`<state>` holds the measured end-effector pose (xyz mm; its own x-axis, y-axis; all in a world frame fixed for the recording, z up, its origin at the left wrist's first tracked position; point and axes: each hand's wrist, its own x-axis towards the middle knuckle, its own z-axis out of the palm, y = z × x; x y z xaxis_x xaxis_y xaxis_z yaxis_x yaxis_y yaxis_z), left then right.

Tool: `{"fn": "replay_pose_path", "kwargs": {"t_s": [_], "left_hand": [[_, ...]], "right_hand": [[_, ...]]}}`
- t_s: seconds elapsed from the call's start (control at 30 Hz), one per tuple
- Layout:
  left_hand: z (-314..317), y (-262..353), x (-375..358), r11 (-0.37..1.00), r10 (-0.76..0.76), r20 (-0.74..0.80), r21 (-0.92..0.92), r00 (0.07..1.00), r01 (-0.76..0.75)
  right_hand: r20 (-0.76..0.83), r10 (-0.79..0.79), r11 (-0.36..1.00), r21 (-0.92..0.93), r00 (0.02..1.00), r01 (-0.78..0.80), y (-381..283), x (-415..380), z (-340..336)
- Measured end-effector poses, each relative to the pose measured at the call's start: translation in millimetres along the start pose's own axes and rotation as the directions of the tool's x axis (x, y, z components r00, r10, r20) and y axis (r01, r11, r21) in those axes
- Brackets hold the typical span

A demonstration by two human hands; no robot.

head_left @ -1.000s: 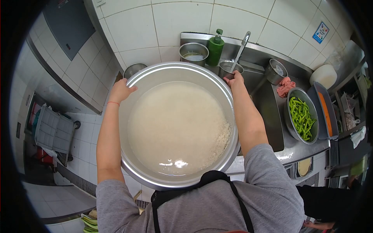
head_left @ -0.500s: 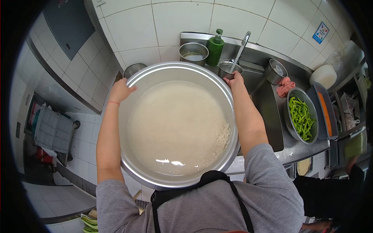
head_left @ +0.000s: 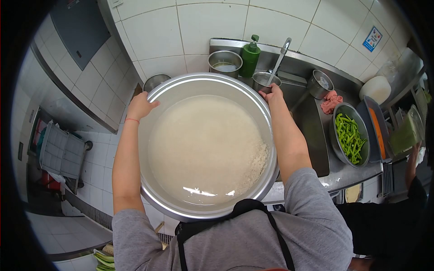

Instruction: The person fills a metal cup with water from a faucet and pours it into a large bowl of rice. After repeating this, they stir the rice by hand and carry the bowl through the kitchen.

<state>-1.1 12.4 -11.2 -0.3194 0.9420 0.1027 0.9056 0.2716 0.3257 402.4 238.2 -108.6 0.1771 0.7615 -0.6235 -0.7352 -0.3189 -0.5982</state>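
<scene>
A wide metal pot [head_left: 150,184] is held close against my body. Cloudy water [head_left: 199,140] fills much of it, and pale rice grains [head_left: 255,165] show above the water along the right side. My left hand [head_left: 143,105] is closed over the upper left rim, thumb inside and fingers hidden outside. On the upper right rim, my right hand [head_left: 272,92] is closed round the edge, its fingers partly hidden. Just beyond it, water runs from the faucet [head_left: 285,45] into a small steel container [head_left: 262,80].
A green pump bottle [head_left: 250,58] and a steel pot [head_left: 225,63] stand behind. Right of the sink [head_left: 312,135] are a pink cloth [head_left: 331,102], a bowl of green peppers [head_left: 350,137] and a grey tub [head_left: 374,131]. A co-worker's arm [head_left: 412,165] reaches in at right with a translucent green container [head_left: 408,131].
At the right, the co-worker's arm and the green container have moved up towards the counter. My hands and the pot have hardly moved.
</scene>
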Motion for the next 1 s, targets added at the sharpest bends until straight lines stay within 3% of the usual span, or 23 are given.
{"fn": "replay_pose_path", "kwargs": {"t_s": [1.0], "left_hand": [[2.4, -3.6, 1.2, 1.0, 0.003, -0.013, -0.001, 1.0, -0.003]], "right_hand": [[-0.044, -0.03, 0.999, 0.04, 0.999, 0.032, -1.2, 1.8, -0.4]]}}
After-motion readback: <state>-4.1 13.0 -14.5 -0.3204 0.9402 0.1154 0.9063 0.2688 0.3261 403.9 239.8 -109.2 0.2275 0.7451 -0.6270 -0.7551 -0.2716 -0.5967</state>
